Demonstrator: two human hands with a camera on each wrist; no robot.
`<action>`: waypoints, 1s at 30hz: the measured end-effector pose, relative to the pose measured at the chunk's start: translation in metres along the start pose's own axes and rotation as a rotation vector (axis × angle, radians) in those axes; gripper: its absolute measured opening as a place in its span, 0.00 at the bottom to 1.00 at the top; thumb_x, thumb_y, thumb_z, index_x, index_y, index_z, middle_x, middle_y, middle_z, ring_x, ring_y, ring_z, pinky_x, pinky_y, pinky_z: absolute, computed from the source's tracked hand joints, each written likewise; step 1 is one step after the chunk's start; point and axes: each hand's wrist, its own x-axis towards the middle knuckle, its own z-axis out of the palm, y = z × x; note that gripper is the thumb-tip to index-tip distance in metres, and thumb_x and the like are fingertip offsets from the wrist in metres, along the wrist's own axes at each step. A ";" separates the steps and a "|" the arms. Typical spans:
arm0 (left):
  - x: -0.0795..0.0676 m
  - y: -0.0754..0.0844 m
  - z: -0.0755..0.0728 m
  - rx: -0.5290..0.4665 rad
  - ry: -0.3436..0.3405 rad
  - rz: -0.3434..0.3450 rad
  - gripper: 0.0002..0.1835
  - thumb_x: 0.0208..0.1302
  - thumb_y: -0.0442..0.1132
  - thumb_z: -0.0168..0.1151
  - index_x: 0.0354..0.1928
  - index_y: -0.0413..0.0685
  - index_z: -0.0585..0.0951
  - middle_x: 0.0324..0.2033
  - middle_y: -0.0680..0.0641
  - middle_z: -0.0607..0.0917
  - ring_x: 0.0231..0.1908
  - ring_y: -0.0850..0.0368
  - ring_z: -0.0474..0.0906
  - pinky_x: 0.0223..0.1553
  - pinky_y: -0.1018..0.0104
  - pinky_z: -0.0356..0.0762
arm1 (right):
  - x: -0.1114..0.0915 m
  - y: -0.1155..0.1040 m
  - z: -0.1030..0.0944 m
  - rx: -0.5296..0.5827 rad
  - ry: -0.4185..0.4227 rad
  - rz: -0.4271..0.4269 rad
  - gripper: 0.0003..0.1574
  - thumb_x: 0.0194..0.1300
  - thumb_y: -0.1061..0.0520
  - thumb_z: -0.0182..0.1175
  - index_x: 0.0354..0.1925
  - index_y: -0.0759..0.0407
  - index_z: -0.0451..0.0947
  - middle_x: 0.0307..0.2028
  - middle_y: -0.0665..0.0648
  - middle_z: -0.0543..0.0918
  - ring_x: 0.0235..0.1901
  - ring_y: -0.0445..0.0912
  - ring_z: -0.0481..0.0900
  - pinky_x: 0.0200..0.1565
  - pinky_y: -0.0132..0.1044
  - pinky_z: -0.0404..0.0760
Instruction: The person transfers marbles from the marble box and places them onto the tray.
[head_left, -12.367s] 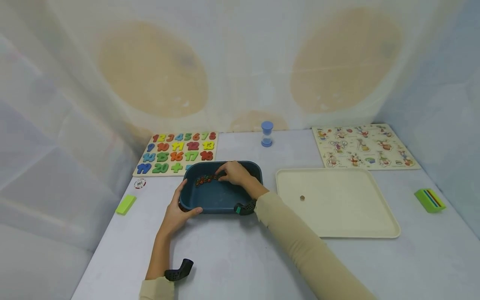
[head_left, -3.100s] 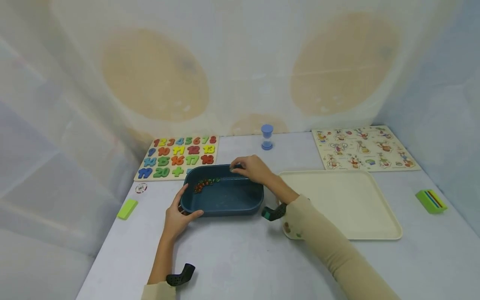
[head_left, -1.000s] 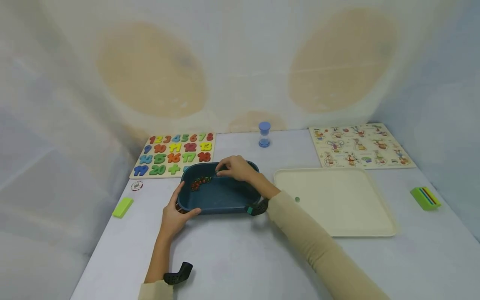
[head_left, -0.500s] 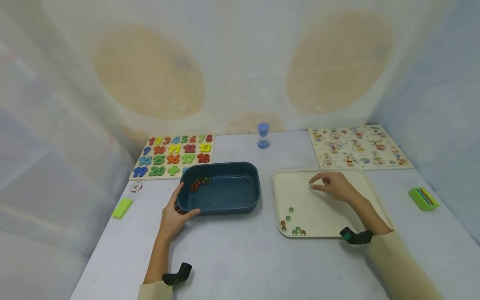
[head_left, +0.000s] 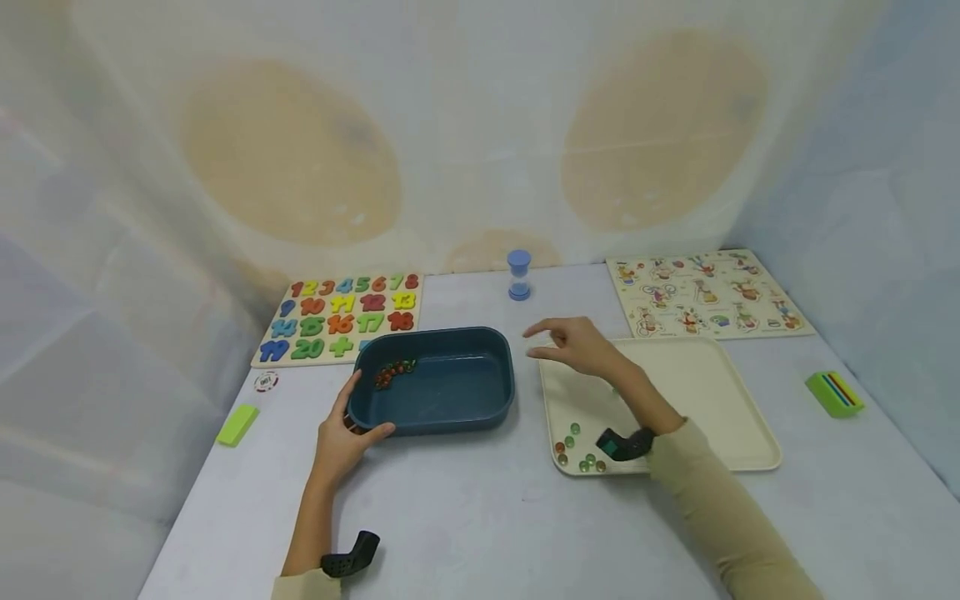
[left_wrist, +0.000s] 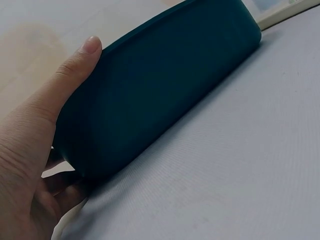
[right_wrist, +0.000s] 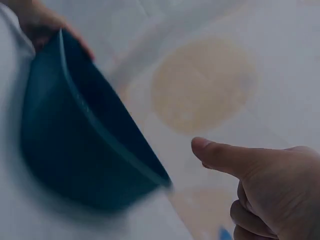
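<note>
Table (head_left: 465, 533), one, white-covered, bearing all items below. Tray (head_left: 697, 400), one, cream, on the right, partly under the right forearm. Picture board (head_left: 708, 293), one, behind the tray. Number board (head_left: 357, 305), one, coloured numerals, far left; its near right corner is hidden by the tub. Tub (head_left: 457, 387), one, dark blue, standing left of the tray and apart from it.

Hands, two. Left hand (head_left: 341, 446): grips the tub's left end, thumb along the near wall, other fingers bent round the end. Right hand (head_left: 577, 346): raised between tub and tray, thumb and forefinger well apart, nothing visible between them.

Timer (head_left: 518, 277), one, blue-capped, upright at the back. Striped block (head_left: 835, 394), one, green, far right. Plain block (head_left: 237, 426), one, green, far left. Chip (head_left: 266, 382), one, lying flat near the number board.

Marbles (head_left: 384, 375), smallest lot, reddish and green: a cluster in the tub's left part, seven clearly seen in the tray's near left corner.

Step in hand, as judged: moving marbles singly from tub to tray, right hand between loads. Next move seems to call for reaching to the tub cluster and pinching one marble, left hand steadying the tub.
</note>
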 end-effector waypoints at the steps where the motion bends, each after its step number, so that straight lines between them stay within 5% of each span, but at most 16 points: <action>1: 0.000 0.000 0.000 -0.001 0.001 0.000 0.49 0.43 0.51 0.71 0.64 0.83 0.51 0.66 0.44 0.58 0.58 0.39 0.64 0.50 0.45 0.69 | 0.016 -0.010 0.008 0.023 -0.015 -0.028 0.20 0.54 0.46 0.63 0.44 0.52 0.80 0.11 0.47 0.59 0.13 0.40 0.55 0.18 0.31 0.57; 8: 0.002 -0.002 -0.001 -0.004 -0.006 0.008 0.49 0.43 0.50 0.71 0.65 0.82 0.51 0.66 0.44 0.58 0.58 0.38 0.64 0.50 0.46 0.69 | 0.101 -0.058 0.077 0.094 -0.122 -0.147 0.17 0.55 0.51 0.63 0.43 0.53 0.80 0.08 0.47 0.59 0.11 0.40 0.54 0.21 0.29 0.59; 13: 0.004 -0.002 -0.001 -0.006 0.003 0.040 0.50 0.43 0.49 0.72 0.65 0.79 0.52 0.65 0.45 0.59 0.57 0.38 0.65 0.48 0.46 0.71 | 0.124 -0.069 0.119 0.008 -0.239 -0.118 0.16 0.57 0.52 0.61 0.45 0.51 0.80 0.12 0.52 0.69 0.11 0.39 0.56 0.19 0.28 0.59; 17: 0.005 -0.003 -0.001 -0.004 0.003 0.055 0.50 0.43 0.49 0.72 0.65 0.79 0.51 0.66 0.46 0.58 0.57 0.39 0.65 0.48 0.48 0.72 | 0.128 -0.070 0.139 -0.091 -0.279 -0.055 0.15 0.57 0.50 0.61 0.44 0.48 0.80 0.33 0.51 0.82 0.17 0.39 0.67 0.23 0.28 0.66; 20: 0.005 -0.003 -0.001 -0.005 0.010 0.053 0.50 0.43 0.49 0.72 0.65 0.80 0.51 0.66 0.47 0.58 0.58 0.39 0.65 0.48 0.48 0.72 | 0.129 -0.070 0.148 -0.150 -0.292 -0.040 0.15 0.57 0.49 0.61 0.44 0.46 0.80 0.45 0.47 0.80 0.26 0.39 0.74 0.30 0.30 0.71; 26: 0.004 -0.002 0.000 -0.009 0.007 0.064 0.50 0.42 0.51 0.72 0.65 0.78 0.52 0.65 0.46 0.59 0.57 0.40 0.66 0.48 0.48 0.72 | 0.125 -0.072 0.146 -0.175 -0.288 -0.040 0.13 0.57 0.47 0.60 0.42 0.44 0.80 0.33 0.46 0.80 0.26 0.38 0.73 0.30 0.30 0.71; 30: 0.002 -0.002 0.000 -0.007 0.006 0.061 0.50 0.42 0.50 0.72 0.66 0.77 0.52 0.65 0.45 0.59 0.57 0.39 0.66 0.48 0.47 0.71 | 0.111 -0.072 0.123 -0.080 -0.215 -0.114 0.12 0.57 0.48 0.60 0.41 0.47 0.80 0.24 0.47 0.79 0.18 0.37 0.65 0.24 0.28 0.64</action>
